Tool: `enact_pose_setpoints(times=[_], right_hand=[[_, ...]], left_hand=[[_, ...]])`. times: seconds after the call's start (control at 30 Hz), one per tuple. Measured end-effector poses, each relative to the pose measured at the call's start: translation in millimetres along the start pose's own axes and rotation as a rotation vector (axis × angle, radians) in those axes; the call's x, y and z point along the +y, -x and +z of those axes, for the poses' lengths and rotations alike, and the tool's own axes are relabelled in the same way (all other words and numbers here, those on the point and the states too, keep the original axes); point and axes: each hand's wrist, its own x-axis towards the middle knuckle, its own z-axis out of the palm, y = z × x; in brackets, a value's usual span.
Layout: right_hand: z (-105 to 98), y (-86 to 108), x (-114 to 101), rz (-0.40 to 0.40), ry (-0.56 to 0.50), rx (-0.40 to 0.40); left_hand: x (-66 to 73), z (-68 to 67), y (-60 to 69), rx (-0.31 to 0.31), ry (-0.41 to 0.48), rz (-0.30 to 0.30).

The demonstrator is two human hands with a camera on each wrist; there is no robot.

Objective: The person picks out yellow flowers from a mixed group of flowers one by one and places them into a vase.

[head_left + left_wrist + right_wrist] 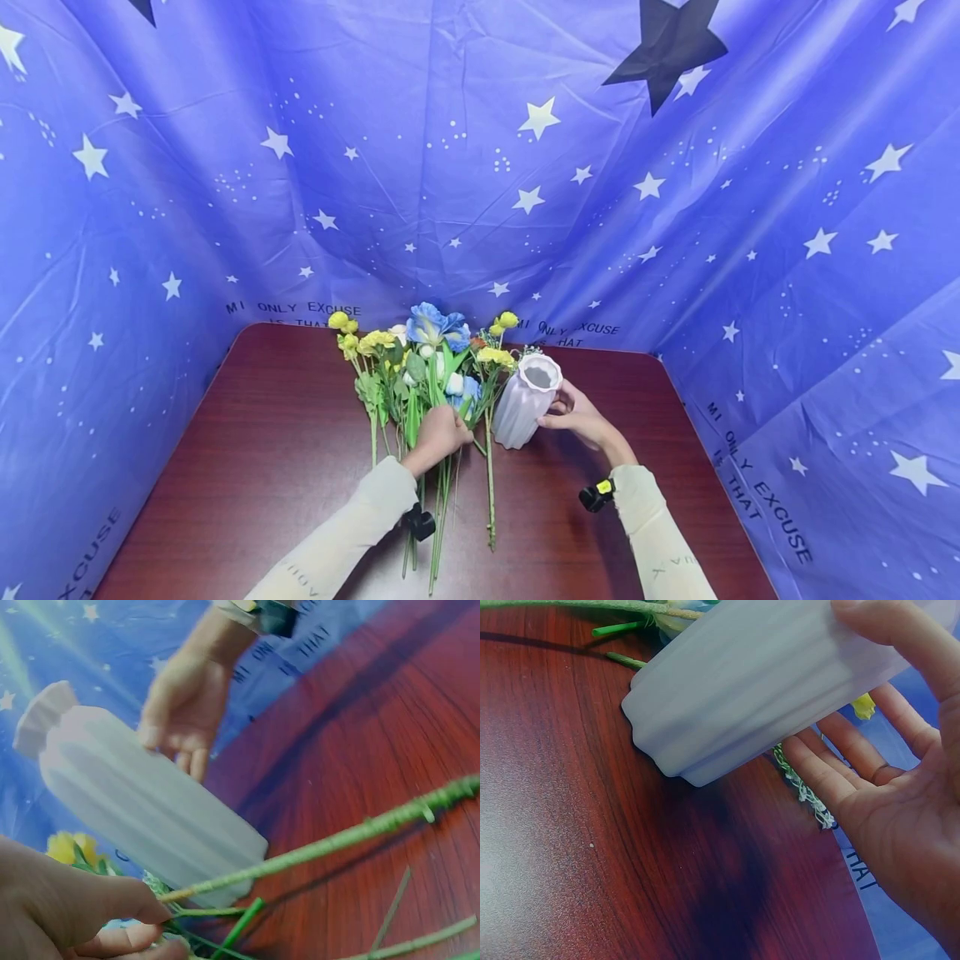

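Note:
In the head view, my right hand (583, 419) holds a pale, fluted vase (522, 406) by its side. Its thumb and fingers lie on opposite sides of the vase (765, 682) in the right wrist view. The base is at the table surface; whether all of it touches, I cannot tell. My left hand (438, 437) is over a spread of artificial flowers (431, 379) just left of the vase. Between its thumb and fingers, the left hand (82, 907) pinches a green flower stem (322, 847). The left fingertips are partly hidden in the head view.
Yellow flowers (377, 342) and blue flowers (426, 323) lie toward the back of the dark red wooden table (247, 467), their stems (442, 525) pointing to the front. A blue curtain with stars (450, 167) surrounds the table's back and sides.

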Motion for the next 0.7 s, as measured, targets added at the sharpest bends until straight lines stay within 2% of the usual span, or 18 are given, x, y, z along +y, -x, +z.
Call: enact_pose_setpoints(times=[0.1,0.23,0.33,0.47,0.7], right_hand=[[-0.8,-0.5,0.6,0.002,0.003,0.003],[-0.6,-0.6,0.3,0.015,0.0,0.009],[0.3,-0.4,-0.6,0.022,0.0,0.01],[0.2,0.1,-1.2,0.014,0.002,0.0],[-0.2,0.6,-1.8,0.011,-0.002,-0.004]], left_hand=[[4.1,-3.8,-0.6,-0.068,0.128,-0.084],[6.9,-5.9,-0.8,-0.179,0.394,-0.213],[5.9,-4.1,-1.6,-0.223,0.525,-0.281],[3.4,-1.0,-3.0,-0.244,0.609,-0.328],[2.9,-1.0,-1.6,-0.241,0.658,-0.34]])
